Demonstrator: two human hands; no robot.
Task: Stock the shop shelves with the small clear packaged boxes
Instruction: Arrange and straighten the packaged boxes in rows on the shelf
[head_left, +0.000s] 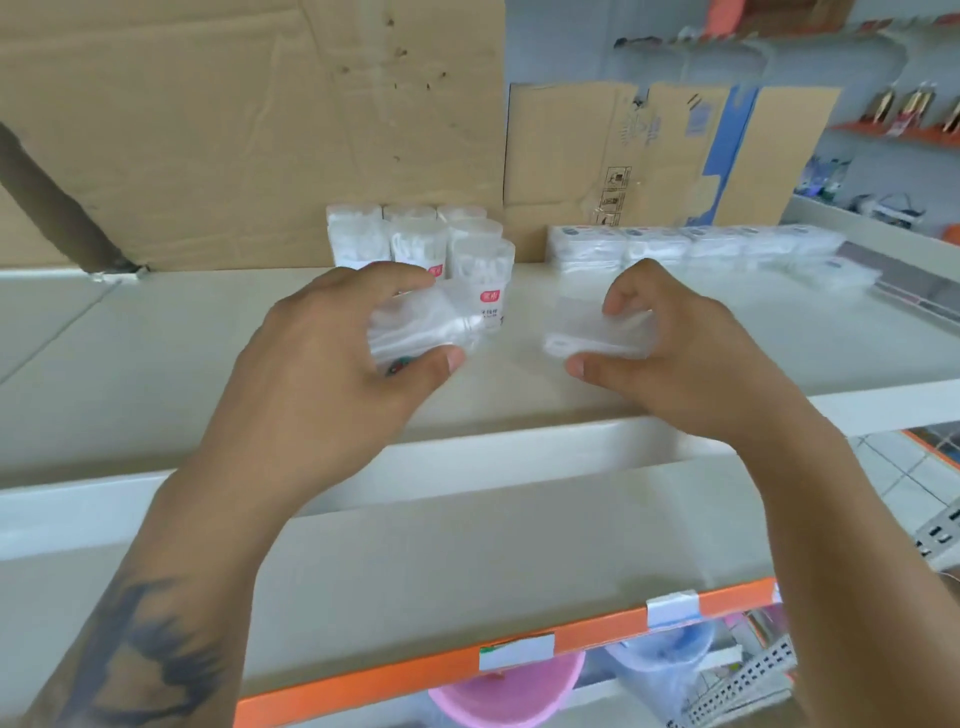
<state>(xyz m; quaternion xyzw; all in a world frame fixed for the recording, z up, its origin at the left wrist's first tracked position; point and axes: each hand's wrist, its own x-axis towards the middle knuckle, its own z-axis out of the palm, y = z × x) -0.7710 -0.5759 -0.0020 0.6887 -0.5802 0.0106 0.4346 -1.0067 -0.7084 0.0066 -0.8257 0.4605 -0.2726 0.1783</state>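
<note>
My left hand (332, 353) grips a small clear packaged box (410, 332) between thumb and fingers, held over the cream shelf (156, 364). My right hand (685, 358) pinches a second clear box (597, 332) just to the right, also above the shelf. Behind my left hand stand several clear round tubs (421, 241) with white contents and red labels, grouped at the back. A row of flat clear packs (696, 249) lies along the back right of the shelf.
Flattened cardboard sheets (234, 130) line the back of the shelf. A lower shelf with an orange front edge (597, 631) runs beneath my arms, with a pink tub (509, 691) under it. More shelves with goods (904, 124) hang on the right wall.
</note>
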